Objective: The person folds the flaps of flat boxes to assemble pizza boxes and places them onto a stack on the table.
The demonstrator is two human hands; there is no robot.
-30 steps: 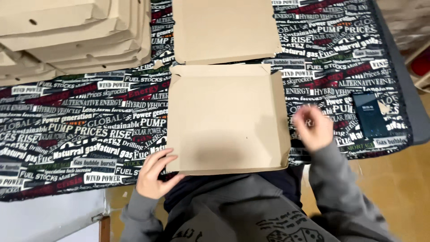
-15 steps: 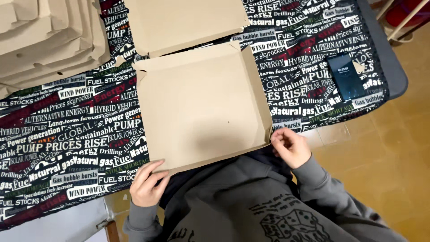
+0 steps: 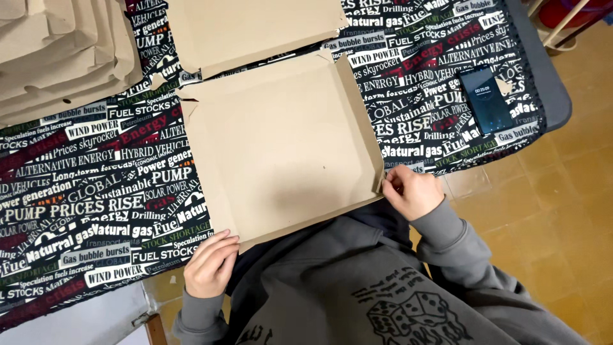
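Observation:
An open brown cardboard box (image 3: pixel 281 147) with raised side flaps lies on a table covered by a black printed cloth (image 3: pixel 96 191); its lid (image 3: pixel 255 25) folds away at the far side. My left hand (image 3: pixel 209 263) grips the box's near left corner, fingers curled over the front edge. My right hand (image 3: pixel 412 190) pinches the near right corner at the side flap. My grey sweatshirt fills the bottom of the view.
A stack of flat cardboard boxes (image 3: pixel 57 51) sits at the far left. A dark phone (image 3: pixel 485 99) with a lit screen lies on the cloth to the right, near the table's edge. Tan tiled floor (image 3: pixel 562 211) shows on the right.
My right hand dropped from above the cloth near the phone to the box's near right corner and took hold. The view swung, so the box now looks tilted.

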